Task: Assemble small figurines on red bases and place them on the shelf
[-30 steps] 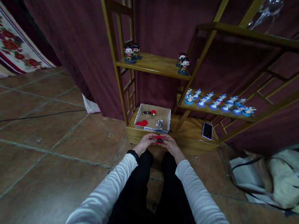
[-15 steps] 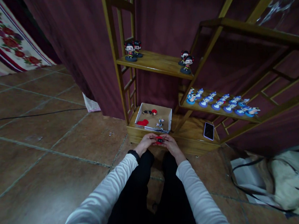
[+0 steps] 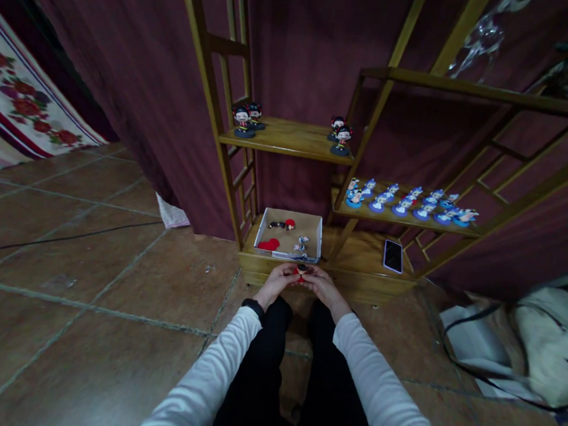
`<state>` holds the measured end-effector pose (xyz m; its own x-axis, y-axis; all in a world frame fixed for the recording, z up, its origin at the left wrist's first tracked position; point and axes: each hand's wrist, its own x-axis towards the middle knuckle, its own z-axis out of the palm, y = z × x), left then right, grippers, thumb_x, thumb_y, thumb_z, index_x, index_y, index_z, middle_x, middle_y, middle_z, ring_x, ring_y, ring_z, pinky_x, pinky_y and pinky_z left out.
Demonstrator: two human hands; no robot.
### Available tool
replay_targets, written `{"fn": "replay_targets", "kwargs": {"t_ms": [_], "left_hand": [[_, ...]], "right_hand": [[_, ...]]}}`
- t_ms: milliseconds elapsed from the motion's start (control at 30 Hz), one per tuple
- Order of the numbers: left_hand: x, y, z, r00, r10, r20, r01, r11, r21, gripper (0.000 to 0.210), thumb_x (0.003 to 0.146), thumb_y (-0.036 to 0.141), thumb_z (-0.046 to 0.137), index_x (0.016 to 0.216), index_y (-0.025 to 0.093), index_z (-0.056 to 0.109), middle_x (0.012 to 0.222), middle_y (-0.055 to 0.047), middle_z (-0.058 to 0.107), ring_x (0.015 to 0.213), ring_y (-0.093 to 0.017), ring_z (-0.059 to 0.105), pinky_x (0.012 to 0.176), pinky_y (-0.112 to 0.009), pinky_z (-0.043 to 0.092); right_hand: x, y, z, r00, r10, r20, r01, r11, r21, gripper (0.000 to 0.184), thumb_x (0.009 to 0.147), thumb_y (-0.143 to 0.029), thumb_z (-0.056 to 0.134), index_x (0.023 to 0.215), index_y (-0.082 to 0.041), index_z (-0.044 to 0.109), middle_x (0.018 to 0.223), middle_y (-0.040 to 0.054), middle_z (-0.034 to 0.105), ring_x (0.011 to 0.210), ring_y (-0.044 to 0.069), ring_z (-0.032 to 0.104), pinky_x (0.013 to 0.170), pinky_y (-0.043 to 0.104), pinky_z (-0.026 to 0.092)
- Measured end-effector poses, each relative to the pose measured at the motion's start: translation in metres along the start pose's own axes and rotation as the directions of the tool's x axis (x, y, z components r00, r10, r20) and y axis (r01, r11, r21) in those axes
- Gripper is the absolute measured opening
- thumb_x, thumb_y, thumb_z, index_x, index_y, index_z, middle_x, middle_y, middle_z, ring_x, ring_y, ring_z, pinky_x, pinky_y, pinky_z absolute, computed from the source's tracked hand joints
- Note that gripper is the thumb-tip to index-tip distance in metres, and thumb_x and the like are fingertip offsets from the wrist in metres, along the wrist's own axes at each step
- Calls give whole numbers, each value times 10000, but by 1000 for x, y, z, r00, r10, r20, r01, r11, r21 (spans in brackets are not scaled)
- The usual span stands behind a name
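Between my fingers, in front of the low shelf, is a small red figurine [image 3: 300, 271] with a dark top. My left hand [image 3: 278, 283] is closed on its left side, and my right hand [image 3: 324, 288] grips it from the right. Just beyond my hands stands a shallow open cardboard box [image 3: 289, 239]. Inside it lie a red piece [image 3: 268, 244], a red-topped figure part [image 3: 289, 225], dark pieces [image 3: 277, 225] and black-and-white pieces [image 3: 302, 243]. The fingers partly hide the figurine's sides.
A wooden shelf unit [image 3: 291, 137] carries dark-haired figurines [image 3: 243, 122] at both ends of one board. Several blue-and-white figurines [image 3: 402, 205] stand on the right board. A phone [image 3: 393, 256] lies below them. Bags [image 3: 547, 345] rest on the floor at right; a cable [image 3: 60, 238] runs along the left.
The figurine has turned in my fingers, so its dark top now points up and away. Both hands keep their hold. The camera view has tilted up a little.
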<state>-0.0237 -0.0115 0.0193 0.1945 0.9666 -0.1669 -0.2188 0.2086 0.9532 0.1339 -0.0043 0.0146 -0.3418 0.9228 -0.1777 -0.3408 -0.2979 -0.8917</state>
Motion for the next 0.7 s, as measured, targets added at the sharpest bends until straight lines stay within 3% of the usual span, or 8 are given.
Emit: {"fn": "replay_targets", "kwargs": {"t_ms": [167,367,533,700], "left_hand": [[0,-1,4,995,49,-89,-44,997,63,390,558,275,775,881,128,613,598,30,595,529,-88,531,526,-201,382],[0,-1,5,988,127,-86,-121,991,63,375,512,263,787,826,156,612,648,11,626,576,-108,553,576,-230,429],[-5,-1,2,989,95,-115,-89,995,53,374,469,269,804,786,155,641,622,1,620,511,-97,518,507,-221,393],[-11,28,-2,982,62,-178,-56,998,35,390,436,279,815,765,150,650,593,4,614,503,-97,526,475,-203,373]], "right_hand": [[-1,1,2,1000,-21,-10,21,999,33,337,554,-242,785,862,-224,649,867,5,687,817,170,649,795,344,509],[0,6,-1,1000,-11,11,10,999,49,345,538,-241,801,849,-226,652,878,9,675,830,178,649,794,346,510],[0,7,1,999,33,16,-34,998,58,320,540,-260,797,827,-232,659,879,14,679,828,191,661,789,365,517],[-4,5,6,998,60,-22,-57,993,100,311,561,-332,781,831,-238,656,819,20,698,751,197,674,766,400,530]]}}
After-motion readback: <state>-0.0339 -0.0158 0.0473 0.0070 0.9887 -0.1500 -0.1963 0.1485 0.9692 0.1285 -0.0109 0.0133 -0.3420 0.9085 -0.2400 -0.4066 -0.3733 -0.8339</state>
